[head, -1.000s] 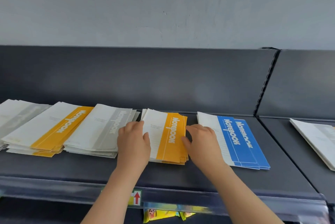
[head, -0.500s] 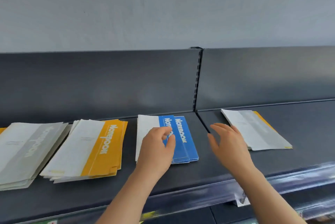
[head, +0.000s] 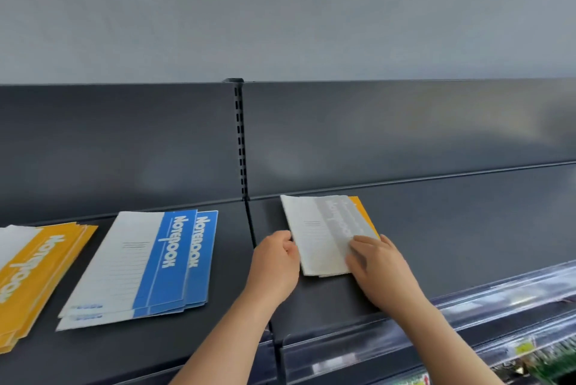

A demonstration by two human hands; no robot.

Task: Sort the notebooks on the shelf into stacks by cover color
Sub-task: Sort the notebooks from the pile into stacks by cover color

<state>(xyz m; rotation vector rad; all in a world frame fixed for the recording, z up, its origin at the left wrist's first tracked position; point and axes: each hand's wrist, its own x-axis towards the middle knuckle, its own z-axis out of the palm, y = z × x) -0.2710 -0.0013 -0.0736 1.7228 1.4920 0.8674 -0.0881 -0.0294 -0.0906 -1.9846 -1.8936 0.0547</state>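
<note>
now left hand (head: 276, 260) pinches the grey notebook (head: 318, 235); right hand (head: 378, 269) presses flat on it.

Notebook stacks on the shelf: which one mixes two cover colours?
The rightmost stack: a grey-banded notebook lies on top of a yellow notebook. The blue stack and the yellow stack at the left each show one colour.
</note>
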